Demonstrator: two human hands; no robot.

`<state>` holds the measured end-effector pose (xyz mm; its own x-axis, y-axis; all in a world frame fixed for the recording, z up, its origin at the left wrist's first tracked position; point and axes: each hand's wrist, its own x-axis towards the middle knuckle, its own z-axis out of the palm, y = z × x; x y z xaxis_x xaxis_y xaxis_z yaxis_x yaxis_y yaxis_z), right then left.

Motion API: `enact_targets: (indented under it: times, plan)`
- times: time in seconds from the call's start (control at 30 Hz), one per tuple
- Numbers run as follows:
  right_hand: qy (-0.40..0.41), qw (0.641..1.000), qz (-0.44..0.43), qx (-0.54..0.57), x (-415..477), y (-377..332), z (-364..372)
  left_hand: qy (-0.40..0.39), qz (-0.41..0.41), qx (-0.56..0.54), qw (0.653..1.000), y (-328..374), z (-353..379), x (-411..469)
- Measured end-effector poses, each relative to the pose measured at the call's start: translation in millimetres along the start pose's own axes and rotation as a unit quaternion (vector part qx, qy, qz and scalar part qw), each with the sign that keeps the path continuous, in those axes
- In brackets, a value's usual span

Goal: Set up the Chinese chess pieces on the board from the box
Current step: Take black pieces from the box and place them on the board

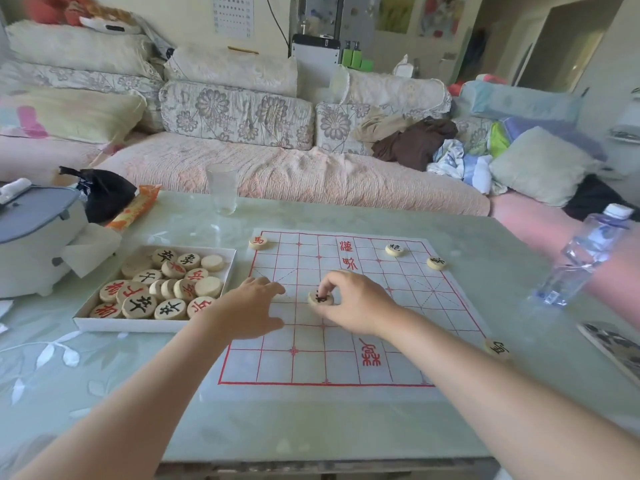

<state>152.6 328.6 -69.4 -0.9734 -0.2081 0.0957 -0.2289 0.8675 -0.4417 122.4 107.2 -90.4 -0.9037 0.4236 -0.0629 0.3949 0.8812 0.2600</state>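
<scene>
Pinching a black-lettered piece (321, 298) between curled fingertips and thumb, the right hand (349, 303) is holding it low over the middle of the board (311, 365). The left hand (249, 306) is resting with relaxed fingers at the board's left edge, gripping nothing, just beside the box (128, 325). A red-lettered piece (258, 242) is sitting at the far left corner, and three black-lettered pieces (394, 249) are lying along the right side. The open white box is holding a heap of loose pieces (162, 285), some overlapping. A glass (222, 188) and a water bottle (585, 258) are standing on the table (311, 427), well apart.
</scene>
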Motion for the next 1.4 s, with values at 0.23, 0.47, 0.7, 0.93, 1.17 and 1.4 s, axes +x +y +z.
enact_targets:
  times: [0.23,0.47,0.7,0.93,1.17,1.4]
  plan:
    - [0.047,0.995,0.085,0.022,-59,75,-57,0.078,0.039,-0.105,0.991,74,17,9]
    - [0.098,0.982,0.156,0.04,-85,150,-81,0.064,0.085,-0.104,0.989,178,47,50]
    - [0.134,0.971,0.196,0.027,-54,201,-103,0.06,0.054,-0.052,0.995,217,48,126]
    - [0.177,0.961,0.211,0.028,21,250,-121,0.083,0.025,-0.056,0.995,217,45,215]
    - [0.183,0.957,0.219,0.046,83,290,-114,0.084,0.021,-0.039,0.996,205,48,277]
    - [0.182,0.96,0.21,0.035,125,307,-101,0.112,0.015,-0.047,0.993,199,65,289]
